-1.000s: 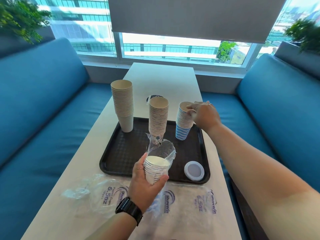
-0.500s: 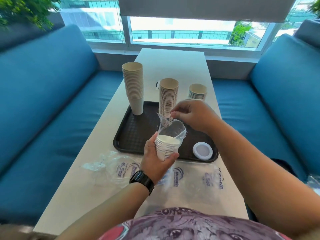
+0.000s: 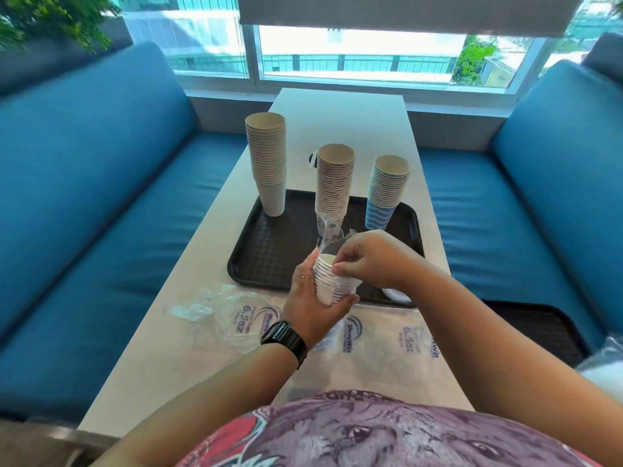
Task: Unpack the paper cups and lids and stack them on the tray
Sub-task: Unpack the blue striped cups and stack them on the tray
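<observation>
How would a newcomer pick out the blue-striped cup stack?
Find the black tray on the white table. Three cup stacks stand along its far edge; take the rightmost, shortest one, the blue-striped stack. Only its bottom cup shows wavy blue bands; the others are plain tan.

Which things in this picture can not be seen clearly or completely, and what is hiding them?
- White lid on the tray, head view: mostly hidden behind the right hand and forearm.
- Small cup stack: its lower part is covered by the left hand, so the count is unclear.
- Dark object on the table: half hidden behind the middle cup stack, unidentifiable.
- Second tray: partly hidden by the right forearm.
</observation>
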Demonstrator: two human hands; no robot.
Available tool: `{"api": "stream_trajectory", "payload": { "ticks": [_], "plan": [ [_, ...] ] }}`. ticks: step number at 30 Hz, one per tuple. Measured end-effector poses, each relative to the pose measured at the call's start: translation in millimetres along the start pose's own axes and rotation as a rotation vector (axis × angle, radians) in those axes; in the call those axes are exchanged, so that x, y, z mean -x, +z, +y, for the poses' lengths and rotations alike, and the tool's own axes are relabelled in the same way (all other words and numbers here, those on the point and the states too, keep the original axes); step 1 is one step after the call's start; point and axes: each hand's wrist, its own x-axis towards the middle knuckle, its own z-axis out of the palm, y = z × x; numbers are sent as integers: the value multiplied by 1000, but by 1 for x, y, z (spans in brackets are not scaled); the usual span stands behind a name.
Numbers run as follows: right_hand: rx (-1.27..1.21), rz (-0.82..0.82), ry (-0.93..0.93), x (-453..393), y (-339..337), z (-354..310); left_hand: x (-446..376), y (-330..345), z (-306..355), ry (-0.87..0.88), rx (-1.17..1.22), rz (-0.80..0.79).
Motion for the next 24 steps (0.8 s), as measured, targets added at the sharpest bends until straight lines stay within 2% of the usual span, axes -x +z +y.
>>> {"api": "stream_trajectory", "payload": {
  "ticks": [18, 24],
  "plan": [
    [-48, 15, 11, 0, 0, -6, -2, 3, -8, 16, 25, 25],
    [-63, 199, -8, 0, 2, -2, -2, 6, -11, 8, 59, 50]
  ]
}}
